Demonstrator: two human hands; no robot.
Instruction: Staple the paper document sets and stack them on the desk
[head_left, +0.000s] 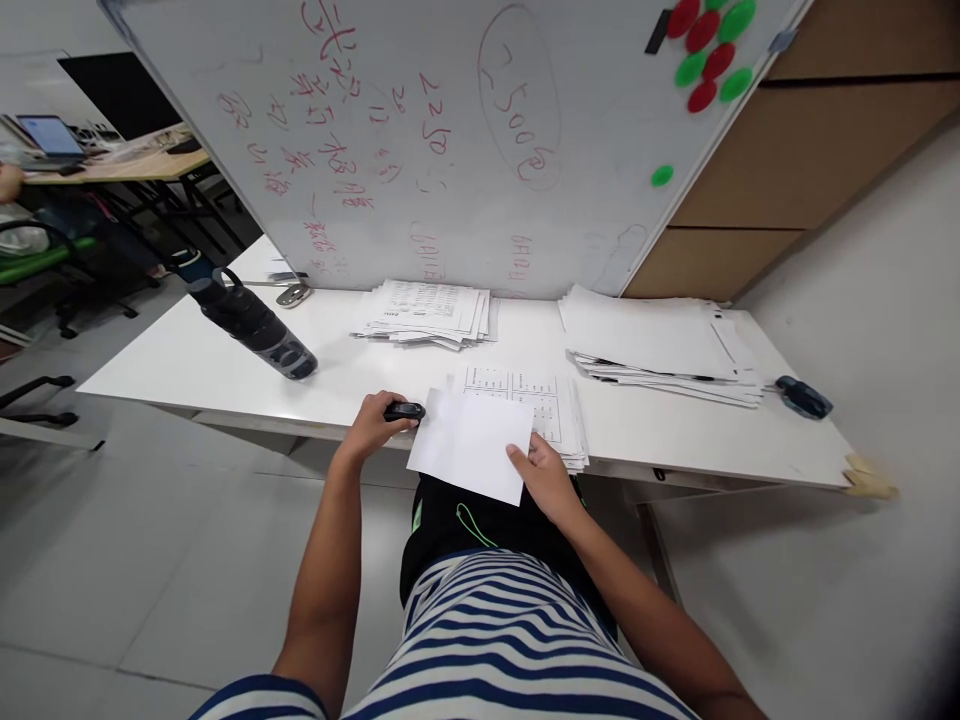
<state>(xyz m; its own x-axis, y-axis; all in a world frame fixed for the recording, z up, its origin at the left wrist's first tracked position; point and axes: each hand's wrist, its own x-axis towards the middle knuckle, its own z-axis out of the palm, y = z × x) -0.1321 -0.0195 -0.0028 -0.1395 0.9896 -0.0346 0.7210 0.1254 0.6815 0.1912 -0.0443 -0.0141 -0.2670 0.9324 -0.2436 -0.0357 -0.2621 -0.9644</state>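
My left hand (pixel 372 424) is closed around a small black stapler (pixel 405 411), whose front end meets the left edge of a blank white sheet of paper (pixel 472 445). Thumb on top, my right hand (pixel 546 476) pinches that paper at its right edge. The paper is held slightly tilted over the table's front edge; whether it is one sheet or several I cannot tell. Partly beneath it lies a pile of printed sheets (pixel 566 420) with boxed tables on them.
Behind are a printed paper stack (pixel 427 310) and a larger, mostly blank stack (pixel 652 340). A dark bottle (pixel 259 330) stands at left, near a grey mouse-like object (pixel 292 294). A dark blue object (pixel 804 397) lies far right. A whiteboard (pixel 465 220) rises behind the white table (pixel 172 365).
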